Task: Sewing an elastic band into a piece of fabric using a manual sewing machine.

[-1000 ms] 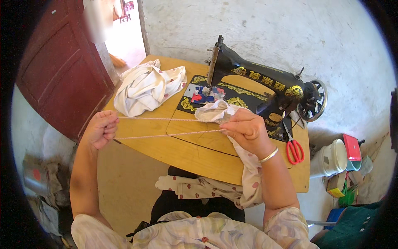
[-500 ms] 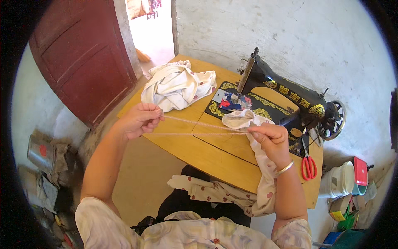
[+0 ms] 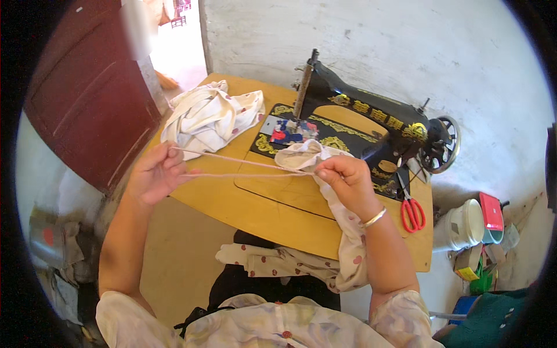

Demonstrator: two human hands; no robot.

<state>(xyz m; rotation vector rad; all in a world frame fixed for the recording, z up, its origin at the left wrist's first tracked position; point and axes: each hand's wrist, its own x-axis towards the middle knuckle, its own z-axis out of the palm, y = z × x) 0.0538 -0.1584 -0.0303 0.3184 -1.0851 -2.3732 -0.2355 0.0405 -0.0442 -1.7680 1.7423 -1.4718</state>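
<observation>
Compared with half a second ago, the left hand [image 3: 154,174] has loosened from a curled fist into partly spread fingers, and the whole view has swung with the head. Its fingers carry one end of a thin, pale pink loop of cord [image 3: 249,175]; whether the fingertips also pinch it, I cannot tell. On the other side, the right hand [image 3: 348,180] is closed, thumb against fingers, gripping the loop where its two strands come together. The loop hangs in the air between the hands, above the yellow wooden tabletop [image 3: 261,211], its strands nearly straight and spread apart toward the left.

To do this stretch well, I would keep the right pinch firm, spread the left fingers just enough to hold the strands apart, and pull evenly so neither side sags or twists. Go gently: with the left fingers this loose, the cord could slip off. Keep it clear of the off-white cloth strip with dark red spots [image 3: 354,249], which passes behind the right hand and hangs over the table edge; whether the two are joined, I cannot tell
</observation>
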